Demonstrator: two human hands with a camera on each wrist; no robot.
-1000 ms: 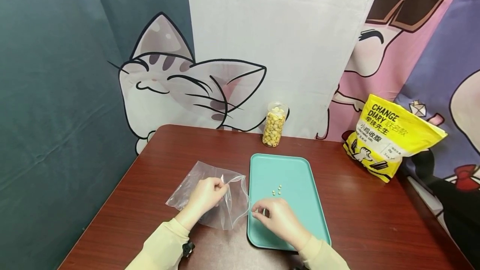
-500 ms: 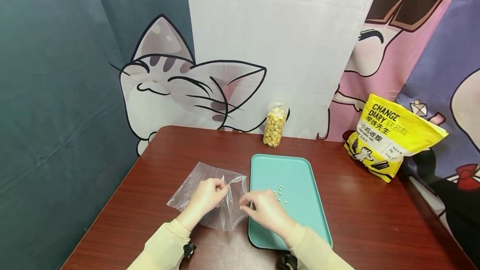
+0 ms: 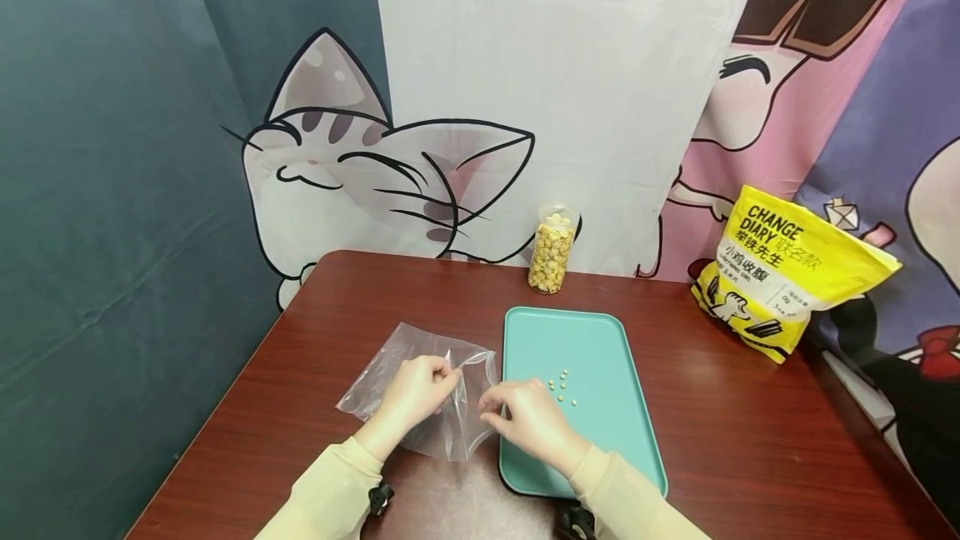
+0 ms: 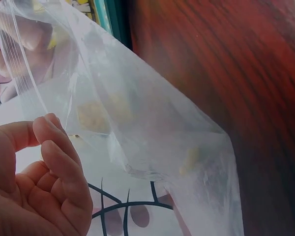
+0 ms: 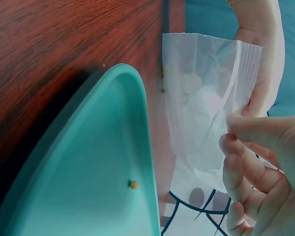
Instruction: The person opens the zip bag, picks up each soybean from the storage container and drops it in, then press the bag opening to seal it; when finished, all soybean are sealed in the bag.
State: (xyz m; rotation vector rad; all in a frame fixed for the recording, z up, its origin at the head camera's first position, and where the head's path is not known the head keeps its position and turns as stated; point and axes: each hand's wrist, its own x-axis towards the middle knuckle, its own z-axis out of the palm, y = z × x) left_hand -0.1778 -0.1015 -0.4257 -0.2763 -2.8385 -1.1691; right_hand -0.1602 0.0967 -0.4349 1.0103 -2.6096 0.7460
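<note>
A clear zip bag [image 3: 431, 415] lies partly raised on the table. My left hand [image 3: 416, 386] pinches its upper layer near the mouth, thumb against index finger; a pale brown lump [image 4: 94, 117] shows blurred through the plastic. My right hand [image 3: 532, 419] reaches across the left rim of a teal tray [image 3: 558, 473], its fingertips right at the bag's mouth. In the right wrist view its thumb [image 5: 255, 127] and index fingertip meet beside the zip strip; I cannot tell what lies between them. Several small yellowish pellets [image 3: 562, 386] are scattered on the tray.
A clear jar of yellow popcorn-like pieces [image 3: 552, 252] stands behind the tray. The yellow printed pouch [image 3: 780, 273] leans at the right end of the brown table [image 3: 720, 440]. Cloth with a cartoon cat [image 3: 337, 173] hangs behind the table.
My right hand has moved left from the tray's edge to the bag's mouth, and more pellets now show on the tray. The left hand keeps its hold on the bag.
</note>
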